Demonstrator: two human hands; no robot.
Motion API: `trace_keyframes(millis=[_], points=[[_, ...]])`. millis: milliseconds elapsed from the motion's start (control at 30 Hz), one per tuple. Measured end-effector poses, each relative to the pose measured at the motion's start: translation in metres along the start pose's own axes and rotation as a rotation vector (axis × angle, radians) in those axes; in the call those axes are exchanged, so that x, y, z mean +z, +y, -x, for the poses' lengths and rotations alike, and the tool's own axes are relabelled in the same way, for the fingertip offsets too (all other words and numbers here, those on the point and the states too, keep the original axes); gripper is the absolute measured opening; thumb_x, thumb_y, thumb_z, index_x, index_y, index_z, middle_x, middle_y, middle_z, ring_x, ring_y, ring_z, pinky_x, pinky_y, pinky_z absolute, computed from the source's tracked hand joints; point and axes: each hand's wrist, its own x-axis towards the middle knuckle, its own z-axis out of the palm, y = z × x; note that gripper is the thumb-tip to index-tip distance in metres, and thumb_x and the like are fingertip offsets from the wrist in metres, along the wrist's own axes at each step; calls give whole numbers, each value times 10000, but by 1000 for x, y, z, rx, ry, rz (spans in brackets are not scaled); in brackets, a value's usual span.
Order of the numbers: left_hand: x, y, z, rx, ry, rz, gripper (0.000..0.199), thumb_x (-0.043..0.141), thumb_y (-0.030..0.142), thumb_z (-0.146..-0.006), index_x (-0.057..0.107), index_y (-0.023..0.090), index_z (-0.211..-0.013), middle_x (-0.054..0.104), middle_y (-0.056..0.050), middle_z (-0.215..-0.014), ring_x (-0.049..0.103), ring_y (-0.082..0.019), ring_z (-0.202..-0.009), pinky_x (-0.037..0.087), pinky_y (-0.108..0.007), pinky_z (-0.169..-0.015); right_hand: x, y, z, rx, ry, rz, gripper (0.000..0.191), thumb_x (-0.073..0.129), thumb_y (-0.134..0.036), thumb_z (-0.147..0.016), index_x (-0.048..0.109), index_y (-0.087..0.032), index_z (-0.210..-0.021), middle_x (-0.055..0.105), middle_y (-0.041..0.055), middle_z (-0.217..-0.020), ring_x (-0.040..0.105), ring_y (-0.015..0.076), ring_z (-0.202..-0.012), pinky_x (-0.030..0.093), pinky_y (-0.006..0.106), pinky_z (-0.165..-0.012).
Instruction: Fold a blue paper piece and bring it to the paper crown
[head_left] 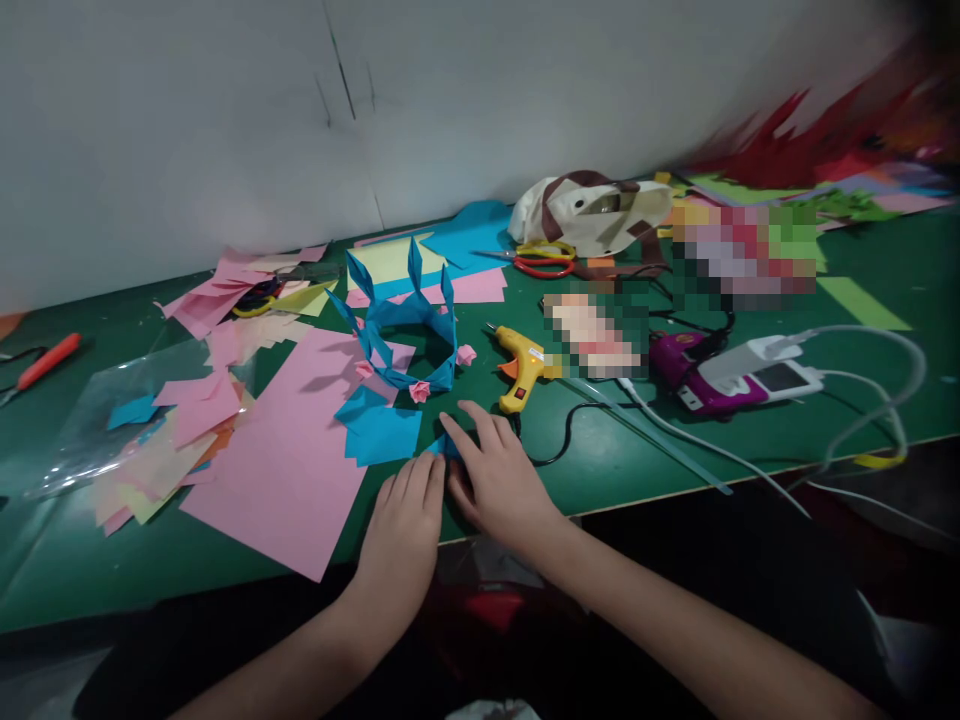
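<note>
A small piece of blue paper (444, 446) lies on the green table near its front edge, mostly hidden under my fingers. My left hand (405, 510) holds it down from the left, fingers close together. From the right, my right hand (499, 465) grips the same piece, thumb tucked in and fingers bent over it. Just beyond my hands stands a blue folded-paper crown (412, 383) with upright points and small pink paper flowers (419, 392) around it. Loose blue paper squares (386, 428) rest in front of the crown, touching a large pink sheet (289, 470).
A yellow glue gun (521, 370) lies right of the crown, its black cord trailing. Farther right are a purple power strip (686, 375) and white cables. Scissors (540, 262) and a white bag (592, 215) lie behind. Paper scraps (202, 410) cover the left side.
</note>
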Motion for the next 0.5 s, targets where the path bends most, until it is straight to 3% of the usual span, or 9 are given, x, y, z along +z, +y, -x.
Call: trace_keyframes(millis=[133, 267, 367, 500], points=[[-7, -4, -5, 7, -69, 63, 387, 302, 25, -863, 519, 87, -1177, 590, -160, -1184, 539, -249, -1118, 466, -411, -887, -4, 3, 0, 41, -23, -164, 379, 452, -229, -854, 552, -92, -1193, 568, 159, -1065, 521, 269, -986, 475, 445, -849], [-16, -1, -8, -25, -165, 52, 314, 391, 145, -898, 545, 109, -1168, 576, -141, -1222, 521, -276, -1111, 479, -421, -840, -11, 8, -5, 167, -22, -404, 310, 482, -238, -868, 599, -125, -1132, 611, 114, -994, 596, 184, -849, 507, 334, -789], [-18, 4, -6, -46, -172, -6, 330, 433, 193, -894, 547, 119, -1195, 581, -132, -1227, 529, -287, -1069, 475, -432, -820, -14, 13, -10, 231, -52, -479, 216, 521, -209, -853, 659, -151, -1009, 653, 73, -864, 606, 145, -712, 504, 281, -686], [-16, 7, -4, -29, -161, -44, 343, 442, 219, -896, 552, 109, -1201, 578, -133, -1240, 526, -282, -1064, 458, -427, -828, -13, 15, -13, 238, -51, -488, 105, 578, -201, -818, 677, -179, -843, 669, 40, -781, 601, 139, -687, 473, 260, -648]])
